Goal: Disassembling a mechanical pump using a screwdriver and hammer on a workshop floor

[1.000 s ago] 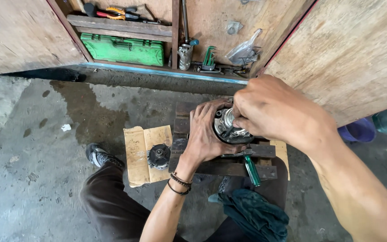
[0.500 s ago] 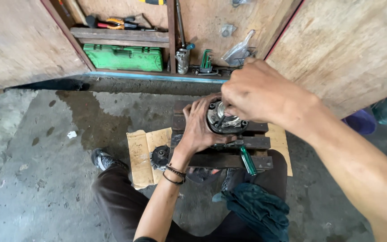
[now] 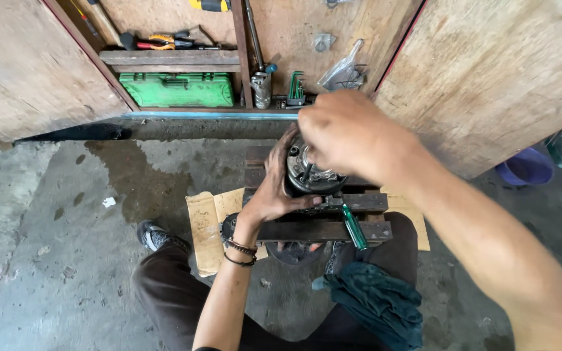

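A person is sitting low on a stained grey concrete floor (image 3: pixel 66 214), seen from above by a camera on their own head. Their left hand (image 3: pixel 274 188), wearing 2 dark bead bracelets at the wrist, is wrapping its greasy fingers around the side of a round, dark metal machine part with a shiny centre (image 3: pixel 310 172), gripping it and steadying it. Their right hand (image 3: pixel 346 133) is hovering directly over the top of the same part, fingers curled down onto its centre; whether those fingers are pinching anything small is hidden from view. The round part is resting on a low stand of dark wooden slats (image 3: pixel 323 227), which is sitting on a flat sheet of brown cardboard (image 3: pixel 206 224) between the person's knees. A screwdriver with a green translucent handle (image 3: pixel 354 227) is lying on the slats, just beside the part on its right. A crumpled dark teal rag (image 3: pixel 378 302) is lying over the person's right thigh. Ahead, an open plywood cabinet (image 3: pixel 489 71) is showing a green metal toolbox (image 3: pixel 178 90) under a shelf, with pliers with orange and red handles (image 3: pixel 157 42) lying on that shelf. A purple plastic bucket (image 3: pixel 525 168) is standing at the far right.
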